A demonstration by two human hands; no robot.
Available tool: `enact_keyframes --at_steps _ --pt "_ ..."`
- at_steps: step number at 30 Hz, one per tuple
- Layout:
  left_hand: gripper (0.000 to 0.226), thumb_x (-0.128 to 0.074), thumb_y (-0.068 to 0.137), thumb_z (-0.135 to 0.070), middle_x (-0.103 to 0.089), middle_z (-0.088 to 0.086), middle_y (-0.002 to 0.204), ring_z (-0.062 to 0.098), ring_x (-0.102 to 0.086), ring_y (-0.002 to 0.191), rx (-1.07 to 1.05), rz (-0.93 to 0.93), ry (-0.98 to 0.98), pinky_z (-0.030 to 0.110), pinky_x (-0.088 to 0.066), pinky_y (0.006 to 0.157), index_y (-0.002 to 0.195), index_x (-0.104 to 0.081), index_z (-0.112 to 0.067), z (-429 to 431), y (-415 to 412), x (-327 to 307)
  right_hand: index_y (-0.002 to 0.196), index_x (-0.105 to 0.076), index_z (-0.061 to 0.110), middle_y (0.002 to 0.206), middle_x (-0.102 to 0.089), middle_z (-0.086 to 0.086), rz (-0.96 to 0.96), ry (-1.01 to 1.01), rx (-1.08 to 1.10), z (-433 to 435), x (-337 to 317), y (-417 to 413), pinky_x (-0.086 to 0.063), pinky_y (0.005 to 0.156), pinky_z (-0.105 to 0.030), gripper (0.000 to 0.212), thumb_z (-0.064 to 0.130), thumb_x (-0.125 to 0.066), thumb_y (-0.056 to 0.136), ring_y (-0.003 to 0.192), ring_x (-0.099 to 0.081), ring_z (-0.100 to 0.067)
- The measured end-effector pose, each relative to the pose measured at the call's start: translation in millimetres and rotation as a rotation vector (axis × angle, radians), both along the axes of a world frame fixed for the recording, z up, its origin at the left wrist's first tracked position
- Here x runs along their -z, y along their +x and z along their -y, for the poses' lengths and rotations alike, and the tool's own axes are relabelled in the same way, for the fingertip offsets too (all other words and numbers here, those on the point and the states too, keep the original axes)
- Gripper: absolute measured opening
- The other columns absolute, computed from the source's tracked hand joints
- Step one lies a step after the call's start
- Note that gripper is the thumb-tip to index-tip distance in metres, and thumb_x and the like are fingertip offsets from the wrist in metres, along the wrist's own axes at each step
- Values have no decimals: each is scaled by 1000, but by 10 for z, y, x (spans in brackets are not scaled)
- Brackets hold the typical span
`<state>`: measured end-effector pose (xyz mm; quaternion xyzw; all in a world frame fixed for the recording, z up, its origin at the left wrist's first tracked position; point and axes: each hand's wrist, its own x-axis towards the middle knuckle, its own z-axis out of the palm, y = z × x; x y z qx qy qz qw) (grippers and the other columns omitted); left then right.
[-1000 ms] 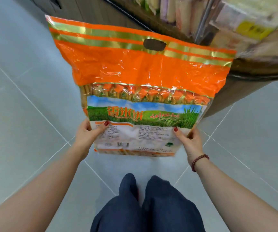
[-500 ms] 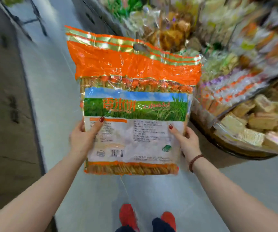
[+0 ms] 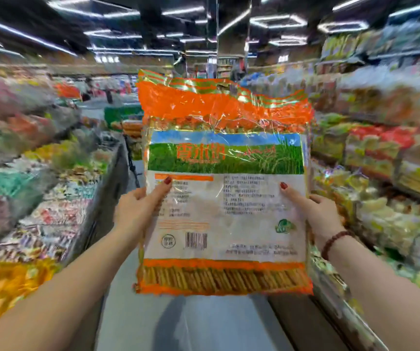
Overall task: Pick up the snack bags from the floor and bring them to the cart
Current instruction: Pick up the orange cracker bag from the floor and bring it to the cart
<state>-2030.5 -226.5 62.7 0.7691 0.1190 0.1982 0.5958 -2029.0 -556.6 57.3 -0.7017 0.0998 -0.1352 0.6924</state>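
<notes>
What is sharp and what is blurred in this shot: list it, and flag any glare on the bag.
Head view: the snack bag, the left hand and the right hand are fairly sharp; the left shelves and right shelves smear with motion blur; the ceiling lights streak; glare glints on the bag's crinkled orange top; its small print is unreadable.

I see the snack bag point(image 3: 225, 224) orange on top with gold stripes, then a blue-and-green field band over white. The bead bracelet point(image 3: 335, 242) is reddish-brown.
</notes>
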Motion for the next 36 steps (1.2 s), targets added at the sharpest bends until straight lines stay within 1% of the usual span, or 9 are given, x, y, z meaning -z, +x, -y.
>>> enact_keyframes --at_steps 2,4,9,13,17,22,25,30,36 --pt "72 -69 49 -83 -75 3 72 27 -72 77 -9 50 29 54 -55 83 74 -72 -15 -130 207 -164 79 -71 3 75 -75 -5 30 30 -35 -95 -210 274 -60 68 -43 63 54 -89 46 71 -73 -23" --pt "69 -69 50 -82 -76 3 75 28 -72 79 12 75 47 56 -55 85 75 -74 -18 -237 456 -292 82 -69 1 80 -74 -4 68 35 -51 -191 -348 569 -58 66 -37 55 45 -89 55 65 -70 -8" --pt "60 -68 71 -68 -73 11 68 34 -70 73 -8 127 118 40 -51 68 69 -71 -8 -396 1345 -424 55 -51 17 50 -56 5 144 -25 -26 -350 -441 1550 -41 53 -27 44 46 -85 61 52 -52 -16" --pt "77 -68 70 -69 -70 22 75 40 -69 76 -53 139 115 37 -44 63 79 -67 7 -528 2205 -423 63 -61 15 66 -64 -3 101 -65 -62 -504 -424 2503 -54 67 -39 57 65 -83 46 66 -60 -24" --pt "83 -66 64 -77 -63 24 63 32 -60 55 -97 118 133 32 -36 57 64 -57 5 -644 2980 -482 41 -54 15 47 -59 1 68 -47 -91 -651 -471 3455 -49 58 -36 58 65 -85 42 55 -53 -21" --pt "54 -69 81 -50 -55 -5 38 4 -51 38 -152 98 142 28 -33 49 47 -47 -15 -900 3810 -546 68 -58 16 72 -62 -11 41 -48 -165 -1033 -463 4511 -54 75 -45 78 76 -81 25 67 -56 -23" --pt "53 -68 81 -50 -51 -8 33 2 -48 36 -165 108 156 27 -31 45 44 -46 -19 -1118 4326 -491 66 -60 8 73 -67 -6 36 -51 -205 -1322 -419 5099 -56 76 -43 75 69 -84 30 68 -63 -24" --pt "48 -72 74 -60 -68 -3 51 22 -67 58 -170 67 130 35 -50 60 49 -66 -19 -1794 5477 -254 98 -66 -8 93 -71 -24 22 -11 -209 -1931 -180 6284 -51 86 -62 104 69 -86 31 79 -68 -30" --pt "62 -69 56 -71 -73 4 64 27 -72 69 -189 -6 91 50 -56 76 69 -75 -10 -2513 6932 -182 97 -70 -2 91 -73 -21 -53 -37 -189 -2605 -19 7714 -54 83 -58 102 73 -85 28 86 -70 -41"
